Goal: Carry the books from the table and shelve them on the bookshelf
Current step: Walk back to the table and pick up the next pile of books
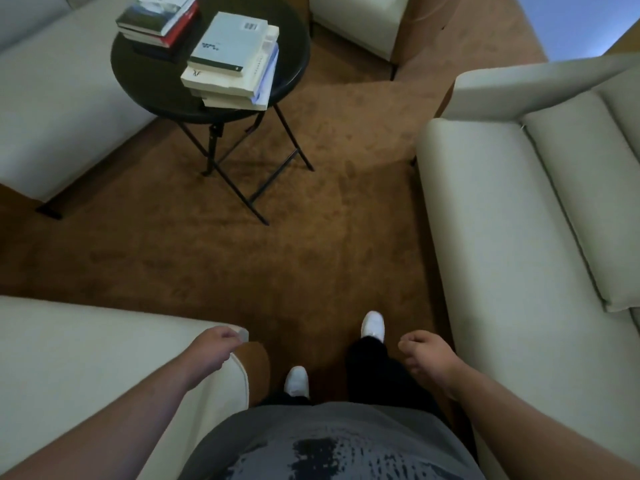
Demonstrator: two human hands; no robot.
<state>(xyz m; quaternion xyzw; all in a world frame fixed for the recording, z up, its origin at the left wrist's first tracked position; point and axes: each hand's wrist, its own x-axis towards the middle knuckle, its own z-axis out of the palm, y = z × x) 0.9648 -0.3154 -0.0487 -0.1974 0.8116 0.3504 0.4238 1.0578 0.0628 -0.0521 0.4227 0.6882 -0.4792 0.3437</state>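
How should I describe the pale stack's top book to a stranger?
Find the round black table among the cream sofas. On it, right of the dark stack, stands the pale book stack. Its top book is light grey with a black band on its near edge, unlike the white books beneath.

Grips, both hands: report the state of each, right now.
Left grip: open, fingers loosely curled, holding nothing.
Right grip: open, fingers loosely curled, holding nothing.
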